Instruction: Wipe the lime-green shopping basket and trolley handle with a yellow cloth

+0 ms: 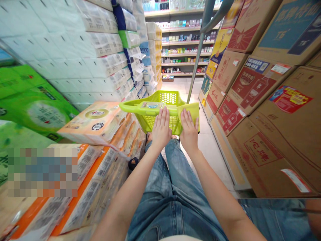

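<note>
A lime-green plastic shopping cart point(167, 97) stands in a shop aisle straight ahead of me. My left hand point(161, 129) rests on its near rim and handle bar, fingers together and laid over the edge. My right hand point(189, 131) lies just beside it on the same rim, pressing a yellow-green cloth point(191, 110) that hangs over the cart's right corner. The cart's basket looks empty as far as it shows. My blue jeans point(173, 197) fill the lower middle of the view.
Stacked packs of tissue and toilet paper point(100, 60) wall the left side, orange-striped packs point(100, 127) lowest. Brown cardboard cartons point(271, 100) are piled on the right. A grey metal pole point(198, 57) rises beyond the cart. Product shelves point(185, 47) stand at the aisle's far end.
</note>
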Action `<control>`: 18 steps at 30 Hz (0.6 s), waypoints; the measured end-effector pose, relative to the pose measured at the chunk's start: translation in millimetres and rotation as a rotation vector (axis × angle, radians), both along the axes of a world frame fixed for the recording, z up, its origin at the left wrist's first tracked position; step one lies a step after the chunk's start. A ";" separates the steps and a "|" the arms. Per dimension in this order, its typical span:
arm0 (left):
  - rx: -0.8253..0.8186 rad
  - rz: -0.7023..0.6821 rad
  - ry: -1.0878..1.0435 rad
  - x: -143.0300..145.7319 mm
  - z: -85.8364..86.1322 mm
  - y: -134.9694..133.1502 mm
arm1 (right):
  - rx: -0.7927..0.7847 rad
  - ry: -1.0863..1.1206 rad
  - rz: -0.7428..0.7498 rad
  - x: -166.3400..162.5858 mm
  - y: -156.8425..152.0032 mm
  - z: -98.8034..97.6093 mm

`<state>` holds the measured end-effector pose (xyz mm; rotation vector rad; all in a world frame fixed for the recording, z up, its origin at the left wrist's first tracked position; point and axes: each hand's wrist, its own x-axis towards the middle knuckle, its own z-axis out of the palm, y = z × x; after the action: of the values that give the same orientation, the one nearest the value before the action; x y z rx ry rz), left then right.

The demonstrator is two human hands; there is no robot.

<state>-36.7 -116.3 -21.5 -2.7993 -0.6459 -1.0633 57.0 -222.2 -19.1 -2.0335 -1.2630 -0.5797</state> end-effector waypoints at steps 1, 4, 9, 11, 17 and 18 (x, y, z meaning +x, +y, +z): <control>-0.005 -0.003 -0.002 0.3 0.4 -0.7 | 0.023 0.023 -0.018 5.9 -2.4 0.0; -0.012 -0.005 -0.011 0.9 0.8 -2.0 | 0.073 0.097 -0.063 15.9 -1.7 2.0; -0.005 0.001 -0.008 0.4 -0.9 -0.2 | 0.029 0.090 -0.060 -7.1 17.6 8.4; 0.006 0.015 0.013 -0.1 -2.1 1.6 | -0.014 0.059 -0.009 -22.2 25.9 9.7; 0.005 0.019 0.039 -1.4 -2.4 3.6 | -0.055 0.000 0.056 -30.8 22.4 8.4; -0.001 0.007 0.026 -1.3 -2.0 3.1 | -0.058 -0.006 0.057 -26.7 17.4 7.7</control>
<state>-38.0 -113.1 -23.6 -2.8048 -0.6527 -1.0243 30.3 -204.8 -11.4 -2.0369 -1.3509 -0.5290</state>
